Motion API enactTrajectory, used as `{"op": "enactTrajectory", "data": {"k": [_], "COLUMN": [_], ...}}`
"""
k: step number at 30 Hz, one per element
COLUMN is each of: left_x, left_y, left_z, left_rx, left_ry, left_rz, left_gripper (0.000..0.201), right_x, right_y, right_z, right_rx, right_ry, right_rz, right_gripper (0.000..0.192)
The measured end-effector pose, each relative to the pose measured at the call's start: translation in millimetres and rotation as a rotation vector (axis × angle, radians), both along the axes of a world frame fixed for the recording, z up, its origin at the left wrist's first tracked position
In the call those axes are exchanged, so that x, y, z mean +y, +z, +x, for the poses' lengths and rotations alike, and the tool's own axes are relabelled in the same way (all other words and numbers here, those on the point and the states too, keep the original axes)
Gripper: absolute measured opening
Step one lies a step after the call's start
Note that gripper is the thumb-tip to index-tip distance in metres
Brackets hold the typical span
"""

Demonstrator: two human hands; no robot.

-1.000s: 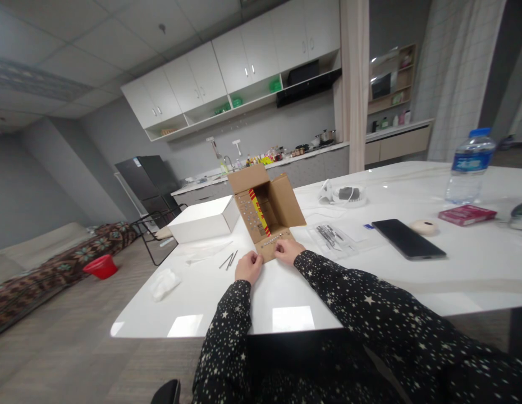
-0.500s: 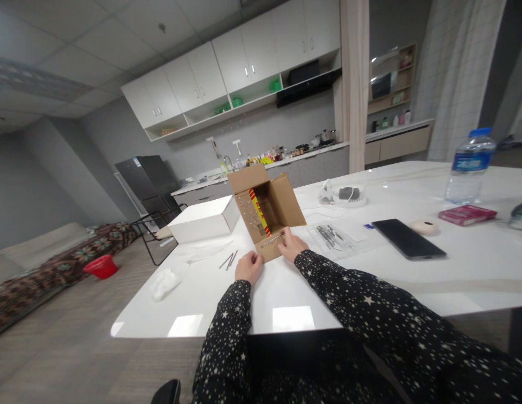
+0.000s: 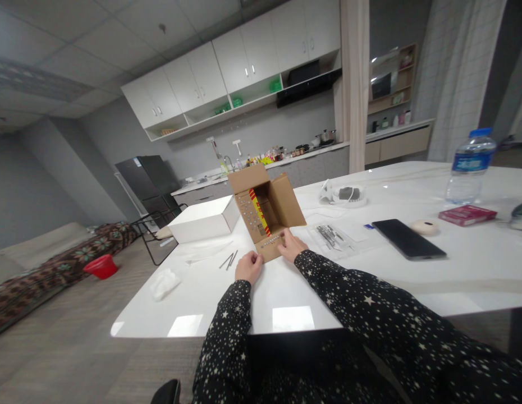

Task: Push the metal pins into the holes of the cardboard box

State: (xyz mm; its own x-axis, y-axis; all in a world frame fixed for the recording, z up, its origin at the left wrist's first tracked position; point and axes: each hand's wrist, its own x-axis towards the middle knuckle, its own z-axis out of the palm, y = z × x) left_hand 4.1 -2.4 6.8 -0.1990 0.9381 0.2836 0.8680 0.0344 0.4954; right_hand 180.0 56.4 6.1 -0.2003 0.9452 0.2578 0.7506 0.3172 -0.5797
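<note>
An open cardboard box (image 3: 286, 205) stands tilted on the table with its flaps spread. Small pale dots run across its left inner panel and in a row along the near flap (image 3: 267, 251). Closed fingers of my right hand (image 3: 293, 246) grip the right edge of that flap, beside the row. My left hand (image 3: 249, 267) rests by the flap's lower left corner, fingers curled in; whatever lies in them is hidden. Yellow and red tape (image 3: 260, 213) crosses the inner panel. Left of my left hand lie thin dark metal sticks (image 3: 228, 260).
A white box (image 3: 202, 219) stands behind on the left, a crumpled white tissue (image 3: 164, 284) nearer. To the right are a clear bag of metal parts (image 3: 332, 238), a black phone (image 3: 408, 238), a dark pink box (image 3: 467, 215) and a water bottle (image 3: 469, 168).
</note>
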Motion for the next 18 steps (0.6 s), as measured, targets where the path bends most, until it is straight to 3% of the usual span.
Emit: {"op": "enactTrajectory", "data": {"k": [9,18], "left_x": [2.0,2.5], "left_y": [-2.3,-2.0], "left_z": [-0.7,-0.7], "left_rx": [0.012,0.017], "left_ry": [-0.006,-0.003], "left_rz": [0.000,-0.002], "left_gripper": [0.026,0.027], "right_x": [3.5,-0.8], "right_y": [-3.2,0.9], "right_z": [-2.4,-3.3], "right_rx": [-0.101,-0.157], "right_ry": [0.069,0.116], "right_rz": [-0.003,-0.010], "right_gripper": [0.019,0.017]}}
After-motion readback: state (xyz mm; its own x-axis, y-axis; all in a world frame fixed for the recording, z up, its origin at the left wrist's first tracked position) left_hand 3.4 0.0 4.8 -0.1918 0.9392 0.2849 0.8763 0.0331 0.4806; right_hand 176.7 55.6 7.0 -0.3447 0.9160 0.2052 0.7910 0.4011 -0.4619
